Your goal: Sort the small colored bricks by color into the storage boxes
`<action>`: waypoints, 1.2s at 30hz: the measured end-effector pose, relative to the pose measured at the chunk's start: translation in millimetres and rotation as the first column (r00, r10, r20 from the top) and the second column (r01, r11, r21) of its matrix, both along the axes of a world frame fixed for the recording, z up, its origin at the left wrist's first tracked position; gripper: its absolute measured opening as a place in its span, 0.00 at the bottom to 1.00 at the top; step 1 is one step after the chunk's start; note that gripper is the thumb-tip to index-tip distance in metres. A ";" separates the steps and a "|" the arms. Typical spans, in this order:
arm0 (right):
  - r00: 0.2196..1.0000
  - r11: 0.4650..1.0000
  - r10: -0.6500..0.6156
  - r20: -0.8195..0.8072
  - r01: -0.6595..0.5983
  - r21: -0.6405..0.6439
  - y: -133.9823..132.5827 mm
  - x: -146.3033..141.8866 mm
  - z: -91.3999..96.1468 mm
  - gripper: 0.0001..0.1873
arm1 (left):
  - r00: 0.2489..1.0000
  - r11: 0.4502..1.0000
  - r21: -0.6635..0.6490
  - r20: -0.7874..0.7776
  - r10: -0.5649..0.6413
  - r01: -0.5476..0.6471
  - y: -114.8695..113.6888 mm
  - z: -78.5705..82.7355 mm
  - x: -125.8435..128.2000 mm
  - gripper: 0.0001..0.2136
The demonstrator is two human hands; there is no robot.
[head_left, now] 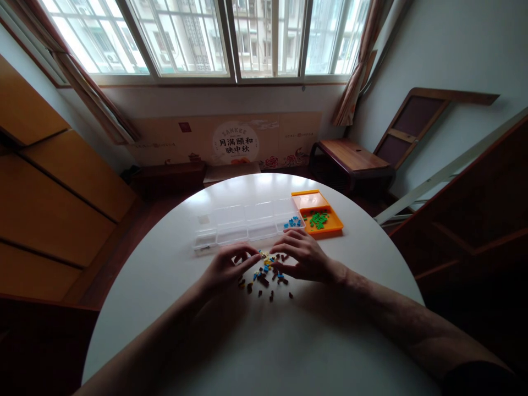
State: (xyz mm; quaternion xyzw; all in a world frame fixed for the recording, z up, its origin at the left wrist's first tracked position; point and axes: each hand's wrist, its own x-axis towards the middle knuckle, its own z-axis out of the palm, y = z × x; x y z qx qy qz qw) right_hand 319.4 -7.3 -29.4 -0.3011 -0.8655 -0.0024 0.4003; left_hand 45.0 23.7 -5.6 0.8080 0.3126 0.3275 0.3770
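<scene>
A loose pile of small bricks [266,275], brown, blue and yellow, lies on the round white table [256,352]. My left hand [226,268] rests at the pile's left edge, fingers curled with the tips among the pieces. My right hand [303,256] sits at the pile's right edge, fingers bent and pinching at the pieces. What either hand holds is too small to make out. Just beyond the hands stands a clear compartment box [243,223] with blue bricks [293,222] in its right cell. An orange tray [317,212] beside it holds green bricks [318,220].
A wooden bench [350,159] and a leaning wooden frame [416,124] stand at the right wall. Wooden cabinets [53,209] line the left side. A printed cardboard panel [235,143] leans under the window. A dark wooden rail [474,220] runs close to the table's right.
</scene>
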 end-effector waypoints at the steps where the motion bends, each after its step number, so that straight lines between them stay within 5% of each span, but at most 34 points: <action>1: 1.000 1.000 -0.004 0.000 0.004 0.013 -0.1 -0.1 -1.3 0.12 | 1.000 1.000 -0.021 0.003 -0.003 0.003 -1.2 -1.3 2.0 0.14; 13: 1.000 0.978 0.001 0.031 -0.008 0.210 -3.2 -4.1 3.6 0.07 | 0.998 0.990 -0.131 0.051 -0.039 0.046 -13.1 -0.4 15.1 0.17; 21: 1.000 0.982 -0.013 0.015 0.010 0.189 -2.0 -1.9 2.6 0.09 | 0.997 0.999 0.032 0.062 -0.045 0.043 -8.6 -1.5 9.3 0.11; 30: 0.923 0.936 -0.351 -0.160 0.352 -0.023 21.3 27.8 -9.0 0.04 | 0.949 0.887 0.455 -0.306 0.068 0.083 27.1 2.4 -42.9 0.05; 36: 0.836 0.840 -0.541 -0.085 0.533 -0.103 26.1 36.2 -13.9 0.09 | 0.895 0.878 0.436 -0.446 0.018 0.200 35.2 1.7 -55.7 0.06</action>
